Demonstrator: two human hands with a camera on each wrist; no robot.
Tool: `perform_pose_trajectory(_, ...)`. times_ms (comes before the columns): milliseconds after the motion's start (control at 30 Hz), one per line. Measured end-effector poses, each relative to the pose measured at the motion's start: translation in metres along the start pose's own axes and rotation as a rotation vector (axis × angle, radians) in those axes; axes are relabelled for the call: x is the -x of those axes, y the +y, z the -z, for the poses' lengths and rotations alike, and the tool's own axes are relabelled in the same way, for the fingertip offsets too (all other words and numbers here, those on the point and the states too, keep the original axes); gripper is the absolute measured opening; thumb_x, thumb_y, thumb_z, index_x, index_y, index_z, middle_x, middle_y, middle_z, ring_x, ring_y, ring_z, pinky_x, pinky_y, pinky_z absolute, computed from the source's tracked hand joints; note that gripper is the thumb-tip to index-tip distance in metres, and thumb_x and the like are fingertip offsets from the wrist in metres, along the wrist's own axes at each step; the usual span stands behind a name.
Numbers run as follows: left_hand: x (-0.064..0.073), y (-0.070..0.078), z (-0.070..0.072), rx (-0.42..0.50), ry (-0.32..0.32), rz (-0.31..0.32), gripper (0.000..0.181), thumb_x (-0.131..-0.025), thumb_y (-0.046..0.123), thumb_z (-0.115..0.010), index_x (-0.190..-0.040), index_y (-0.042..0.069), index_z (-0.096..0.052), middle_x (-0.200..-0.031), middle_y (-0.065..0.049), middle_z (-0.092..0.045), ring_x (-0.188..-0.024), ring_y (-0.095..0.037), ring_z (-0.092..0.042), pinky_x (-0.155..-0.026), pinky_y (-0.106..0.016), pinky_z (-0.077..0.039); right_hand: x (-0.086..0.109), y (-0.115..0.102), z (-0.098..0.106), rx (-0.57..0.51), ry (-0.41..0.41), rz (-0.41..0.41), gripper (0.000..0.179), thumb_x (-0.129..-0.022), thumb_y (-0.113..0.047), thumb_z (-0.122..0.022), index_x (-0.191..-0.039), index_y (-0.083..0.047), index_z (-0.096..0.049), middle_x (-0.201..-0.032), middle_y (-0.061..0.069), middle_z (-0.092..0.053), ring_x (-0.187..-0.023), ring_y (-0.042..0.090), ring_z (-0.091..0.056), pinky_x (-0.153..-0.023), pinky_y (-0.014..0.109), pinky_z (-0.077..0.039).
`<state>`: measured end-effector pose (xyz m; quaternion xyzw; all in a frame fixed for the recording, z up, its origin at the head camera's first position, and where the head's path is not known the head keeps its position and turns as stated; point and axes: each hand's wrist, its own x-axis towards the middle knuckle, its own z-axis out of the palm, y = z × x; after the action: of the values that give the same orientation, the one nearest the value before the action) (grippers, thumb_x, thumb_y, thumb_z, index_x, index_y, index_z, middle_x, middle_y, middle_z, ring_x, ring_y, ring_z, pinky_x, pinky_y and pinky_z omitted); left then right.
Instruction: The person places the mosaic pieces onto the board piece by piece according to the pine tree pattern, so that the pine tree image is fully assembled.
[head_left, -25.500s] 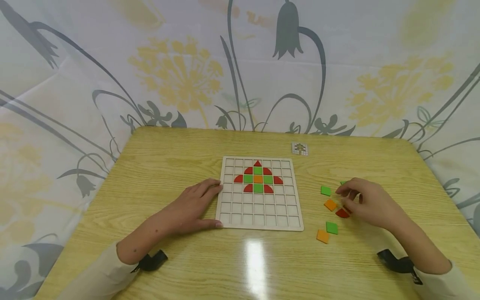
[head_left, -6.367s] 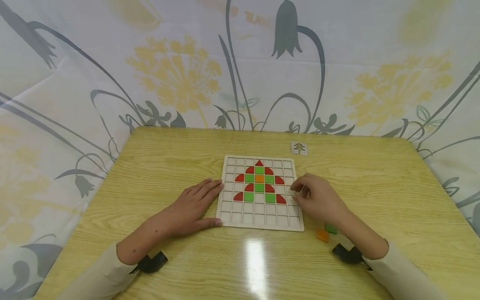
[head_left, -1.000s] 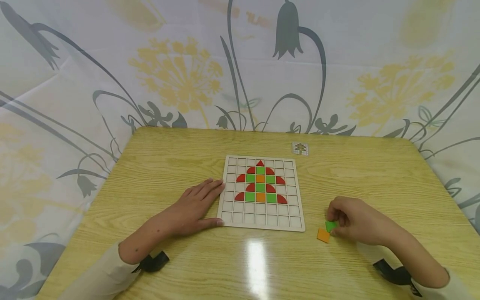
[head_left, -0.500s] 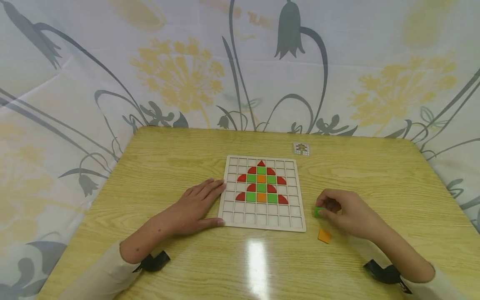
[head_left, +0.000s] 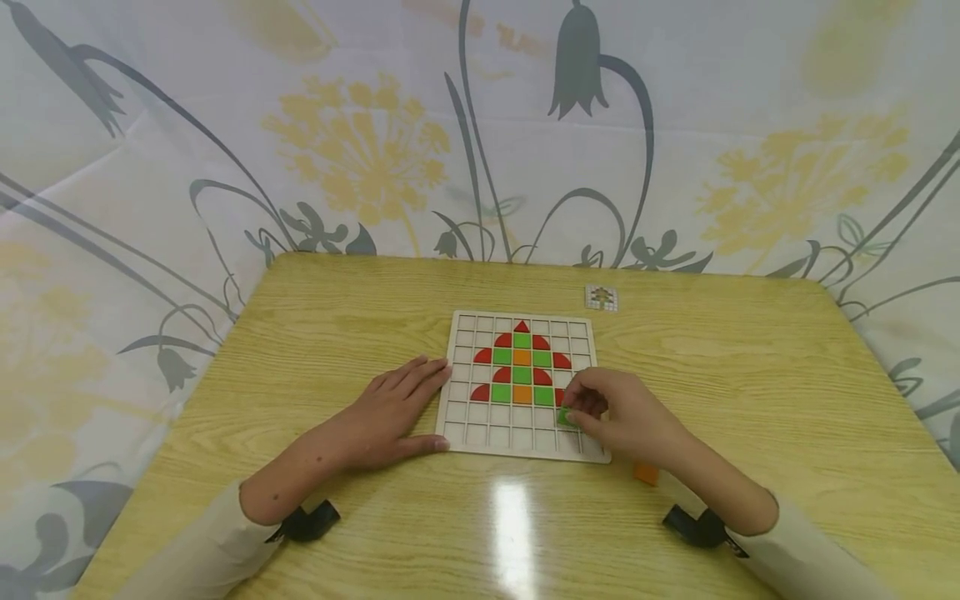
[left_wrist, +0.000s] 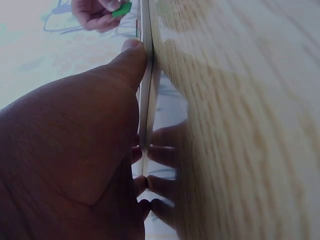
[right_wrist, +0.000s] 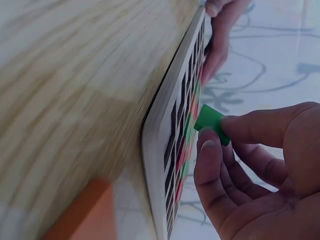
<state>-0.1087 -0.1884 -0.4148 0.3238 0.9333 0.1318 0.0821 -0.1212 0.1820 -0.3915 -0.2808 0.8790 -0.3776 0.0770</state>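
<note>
My right hand (head_left: 626,417) pinches a green square tile (right_wrist: 212,123) between thumb and fingertips, above the right side of the grid board (head_left: 487,435). In the right wrist view the tile is tilted and held apart from the board. My left hand (head_left: 378,417) lies flat with straight fingers, its fingertips and thumb touching the board's left edge. Red, green and orange tiles fill part of the board in a tree shape, with a red triangle (head_left: 522,327) on top and an orange square (head_left: 522,394) in the lowest filled row. My right hand covers part of a red piece there.
One loose orange tile (head_left: 647,474) lies on the wooden table (head_left: 337,292), right of the board and partly behind my right forearm. A small printed pattern card (head_left: 602,298) lies beyond the board. A flowered cloth (head_left: 480,125) hangs behind the table.
My right hand has picked the green tile off the table and carried it left over the board. Earlier, more pieces went from the table onto the board. My left hand stays at its edge.
</note>
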Motion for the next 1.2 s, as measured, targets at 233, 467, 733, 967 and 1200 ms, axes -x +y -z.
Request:
perform_pose_trajectory(233, 0.0, 0.0, 0.001, 0.004, 0.001, 0.001, 0.097, -0.102, 0.064, -0.059, -0.171, 0.01, -0.019, -0.177, -0.008, -0.017, -0.163, -0.035, -0.014, -0.124, -0.062, -0.026, -0.023, -0.012, -0.017, 0.002, -0.028, 0.04, 0.012, -0.096, 0.0, -0.075, -0.098, -0.011, -0.072, -0.094, -0.006, -0.069, -0.082, 0.011, -0.062, -0.074, 0.027, -0.056)
perform_pose_trajectory(467, 0.0, 0.001, 0.001, 0.005, 0.003, -0.002, 0.097, -0.102, 0.065, -0.059, -0.171, 0.011, -0.019, -0.177, -0.007, -0.017, -0.163, -0.035, -0.014, -0.124, -0.061, -0.026, -0.038, -0.019, -0.028, 0.024, -0.024, 0.037, 0.011, -0.095, 0.0, -0.075, -0.097, -0.011, -0.074, -0.092, -0.006, -0.07, -0.083, 0.01, -0.063, -0.075, 0.028, -0.056)
perform_pose_trajectory(733, 0.0, -0.001, 0.0, -0.002, 0.007, -0.004, 0.097, -0.102, 0.066, -0.058, -0.171, 0.011, -0.019, -0.177, -0.007, -0.018, -0.163, -0.035, -0.014, -0.123, -0.062, -0.028, -0.04, -0.021, -0.038, 0.093, -0.031, 0.007, 0.012, -0.092, -0.002, -0.08, -0.099, -0.011, -0.075, -0.094, -0.005, -0.068, -0.081, 0.011, -0.059, -0.073, 0.027, -0.054)
perform_pose_trajectory(967, 0.0, -0.001, -0.001, -0.003, 0.009, -0.005, 0.096, -0.102, 0.066, -0.058, -0.171, 0.011, -0.019, -0.177, -0.007, -0.018, -0.163, -0.035, -0.014, -0.123, -0.062, -0.028, -0.036, -0.023, -0.042, 0.189, -0.002, 0.052, 0.014, -0.089, -0.003, -0.082, -0.103, -0.007, -0.079, -0.095, -0.001, -0.065, -0.079, 0.009, -0.055, -0.07, 0.025, -0.051)
perform_pose_trajectory(1200, 0.0, -0.001, -0.001, -0.003, 0.012, -0.006, 0.096, -0.102, 0.066, -0.057, -0.171, 0.011, -0.02, -0.177, -0.008, -0.02, -0.163, -0.035, -0.015, -0.123, -0.062, -0.028, -0.027, -0.024, -0.037, 0.176, 0.024, 0.062, 0.013, -0.09, -0.003, -0.082, -0.102, -0.009, -0.078, -0.095, -0.001, -0.067, -0.079, 0.011, -0.057, -0.069, 0.024, -0.052)
